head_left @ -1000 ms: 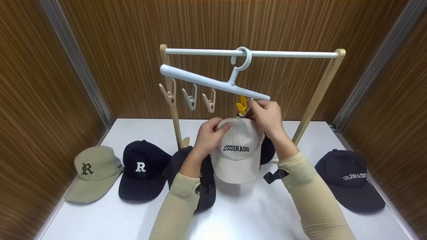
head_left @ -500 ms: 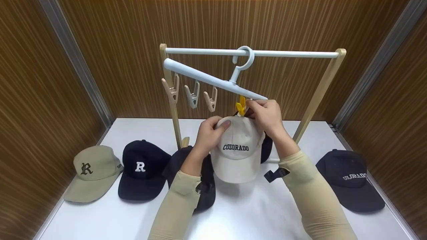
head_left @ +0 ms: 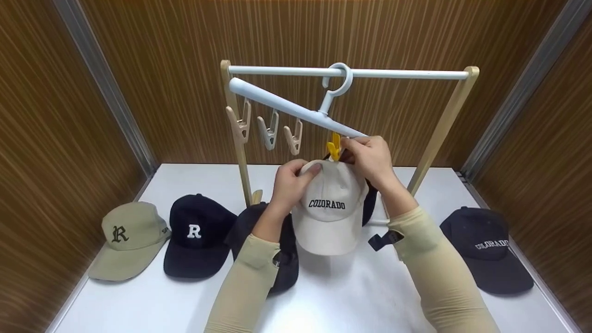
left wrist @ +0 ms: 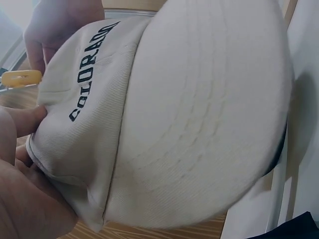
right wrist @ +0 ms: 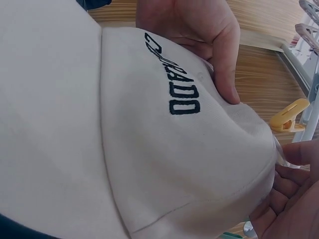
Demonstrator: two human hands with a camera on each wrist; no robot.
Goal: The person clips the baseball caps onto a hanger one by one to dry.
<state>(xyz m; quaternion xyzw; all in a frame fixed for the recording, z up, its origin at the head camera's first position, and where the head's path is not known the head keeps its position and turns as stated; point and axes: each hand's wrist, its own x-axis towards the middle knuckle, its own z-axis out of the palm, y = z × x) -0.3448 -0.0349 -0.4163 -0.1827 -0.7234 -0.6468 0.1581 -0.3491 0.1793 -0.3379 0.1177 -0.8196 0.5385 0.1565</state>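
Note:
A cream baseball cap [head_left: 335, 185] lettered COLORADO hangs brim down beneath the right half of a pale blue hanger [head_left: 286, 106]. My left hand [head_left: 289, 185] grips the left side of its crown, thumb in front and fingers behind. At the top of the crown my right hand [head_left: 373, 159] pinches a pale clothes peg, mostly hidden by the fingers. Beside those fingertips is a yellow clothes peg [head_left: 334, 147]; in the right wrist view the yellow peg [right wrist: 289, 117] stands just off the crown. Part of a dark cap [head_left: 370, 203] shows behind the cream one.
The hanger hooks over the white rail [head_left: 416, 74] of a wood-sided rack. Pink and grey pegs [head_left: 268, 132] dangle from its left half. On the white table [head_left: 323, 300] lie a khaki cap [head_left: 134, 231], dark caps [head_left: 196, 217] at left, and a black cap [head_left: 481, 249] at right.
The hanger has tilted further, its left end rising with the pegs and its right end dropping slightly. Both hands keep their hold; the right hand has crept slightly up.

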